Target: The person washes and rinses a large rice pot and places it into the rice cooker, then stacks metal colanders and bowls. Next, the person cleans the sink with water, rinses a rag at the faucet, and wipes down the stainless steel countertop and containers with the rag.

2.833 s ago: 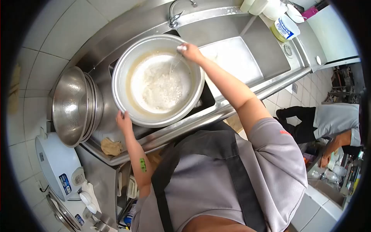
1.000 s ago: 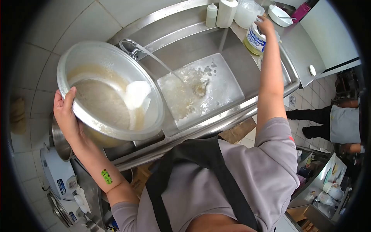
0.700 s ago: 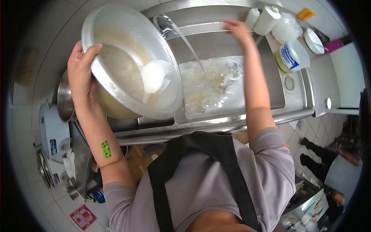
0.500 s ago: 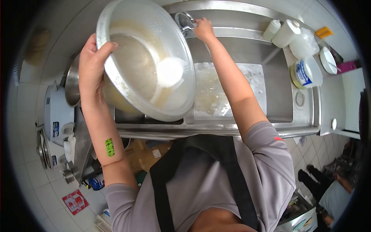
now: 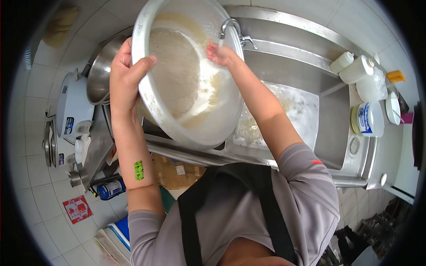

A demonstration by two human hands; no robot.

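Head view. The basin (image 5: pixel 175 73) was held tilted at the left side of the sink (image 5: pixel 335 111), its mouth turned toward the tap (image 5: pixel 242 39) and its upper edge out of frame. Whether its lower side bore on the steel could not be determined. The left hand (image 5: pixel 126 73) gripped the rim, thumb hooked over the inside, fingers around the outer wall. The right hand (image 5: pixel 220 54) gripped nothing visible; its fingers were loosely bent, below the spout and in front of the basin's mouth. A short, pale stream appeared to reach it; contact with the basin could not be confirmed.

Handling, as judged: a wide vessel held by one edge was liable to twist, so the left grip needed to be firm and the wrist straight. A wet rim would probably have been slippery. Clearance between rim and spout had to be watched, since they were near each other.

Materials: the basin was dull grey metal, round and deep, with a rolled lip and a tan band around its inner wall. The sink was brushed steel with square corners; whitish, foamy water covered part of its floor.
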